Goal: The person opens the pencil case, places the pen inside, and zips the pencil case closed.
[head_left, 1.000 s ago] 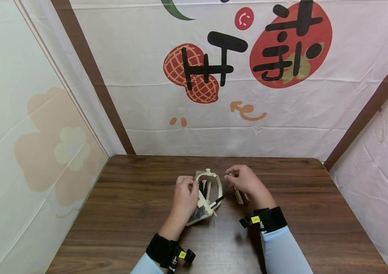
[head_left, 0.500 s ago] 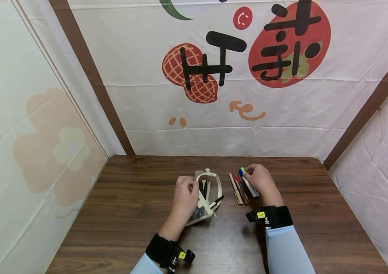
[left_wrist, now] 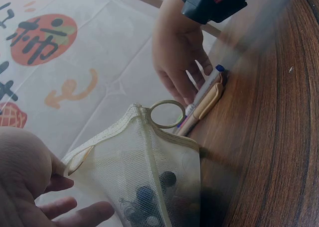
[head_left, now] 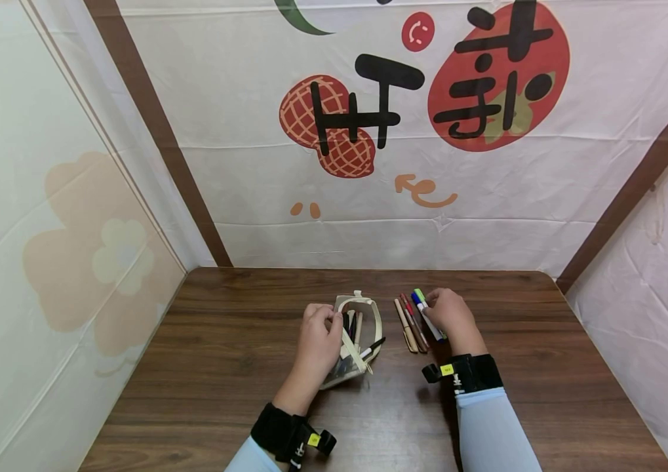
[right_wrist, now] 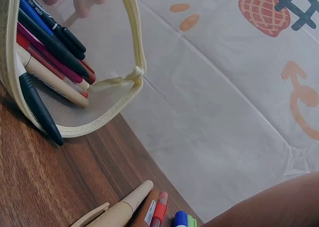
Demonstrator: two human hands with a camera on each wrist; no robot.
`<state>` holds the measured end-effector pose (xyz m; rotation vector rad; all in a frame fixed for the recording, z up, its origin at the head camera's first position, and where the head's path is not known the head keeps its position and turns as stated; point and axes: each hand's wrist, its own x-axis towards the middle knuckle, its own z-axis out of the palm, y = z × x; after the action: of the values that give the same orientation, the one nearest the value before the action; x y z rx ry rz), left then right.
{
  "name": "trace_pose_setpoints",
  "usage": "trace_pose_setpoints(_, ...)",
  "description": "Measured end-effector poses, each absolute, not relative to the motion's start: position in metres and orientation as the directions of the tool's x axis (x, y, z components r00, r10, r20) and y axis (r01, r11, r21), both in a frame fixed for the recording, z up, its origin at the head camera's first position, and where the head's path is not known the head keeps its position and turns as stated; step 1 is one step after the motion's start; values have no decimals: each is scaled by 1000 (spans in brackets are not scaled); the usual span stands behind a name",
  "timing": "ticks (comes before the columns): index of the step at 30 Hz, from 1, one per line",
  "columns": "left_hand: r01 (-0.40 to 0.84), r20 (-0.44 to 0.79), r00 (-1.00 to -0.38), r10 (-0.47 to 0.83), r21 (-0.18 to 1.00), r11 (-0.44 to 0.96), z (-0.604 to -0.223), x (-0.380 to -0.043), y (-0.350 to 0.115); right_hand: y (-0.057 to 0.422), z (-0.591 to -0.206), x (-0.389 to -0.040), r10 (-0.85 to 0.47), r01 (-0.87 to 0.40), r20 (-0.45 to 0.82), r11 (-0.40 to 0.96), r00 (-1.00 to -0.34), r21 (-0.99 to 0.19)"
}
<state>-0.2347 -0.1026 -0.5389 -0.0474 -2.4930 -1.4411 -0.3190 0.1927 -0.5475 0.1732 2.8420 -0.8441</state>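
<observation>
My left hand (head_left: 318,337) pinches the left rim of a pale mesh pencil case (left_wrist: 119,162), whose zipped mouth gapes toward the right. Several pens lie inside, among them a blue pen (right_wrist: 37,10) and a beige pen (right_wrist: 52,80). A dark-capped pen (right_wrist: 40,107) pokes out over the rim. Right of the case, pens lie side by side on the table: a beige pen (head_left: 406,326), a brown one (right_wrist: 145,212), a red one (right_wrist: 159,207), a blue-capped marker (head_left: 428,319) and a green-capped one (head_left: 419,293). My right hand (head_left: 451,318) rests beside these markers, fingers loosely bent.
The wooden table (head_left: 239,367) ends at a white printed cloth (head_left: 251,196) hanging behind it. Another cloth (head_left: 62,275) hangs along the left side, and a pale one (head_left: 652,275) along the right. A ring (left_wrist: 167,113) hangs at the case's zip end.
My right hand has moved right from near the case to the row of pens, then slid slightly nearer along the markers, uncovering the green cap. The left hand and case have stayed put.
</observation>
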Motion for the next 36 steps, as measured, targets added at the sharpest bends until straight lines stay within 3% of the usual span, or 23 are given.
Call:
trace_pose_setpoints(22,165,253,-961,-108,844,510,-541,-236,-103,194,-546,-321,10,167,-257,784,-966,-597)
trace_pose_setpoints(36,162,247,-964,-102,845,510,-540,-236,-102,194,-537,-318,-5,116,-162,674,-987,-730)
